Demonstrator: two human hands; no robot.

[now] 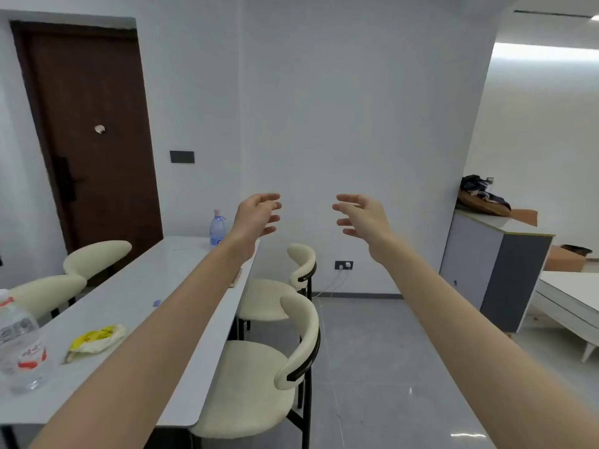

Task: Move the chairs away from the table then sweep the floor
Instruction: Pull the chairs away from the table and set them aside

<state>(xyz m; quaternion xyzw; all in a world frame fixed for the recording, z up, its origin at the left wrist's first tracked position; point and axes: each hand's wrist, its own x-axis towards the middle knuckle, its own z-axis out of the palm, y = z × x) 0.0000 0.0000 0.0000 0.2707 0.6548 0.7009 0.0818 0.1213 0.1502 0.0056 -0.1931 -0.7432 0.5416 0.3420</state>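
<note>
Head view: left hand point(259, 215), right hand point(363, 218) raised, fingers relaxed, empty.
Below, nearest chair point(256, 380) tucked under table point(136, 296); backrest point(304, 338) nearer right hand.

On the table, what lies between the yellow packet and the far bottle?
In the head view, one small bluish thing lies on the table between the packet and the far bottle; the left forearm partly hides that stretch.

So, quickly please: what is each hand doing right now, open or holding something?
Left hand: open, fingers loosely curved, holding nothing, raised in the air.
Right hand: open, fingers loosely curved, holding nothing, raised in the air.
</note>
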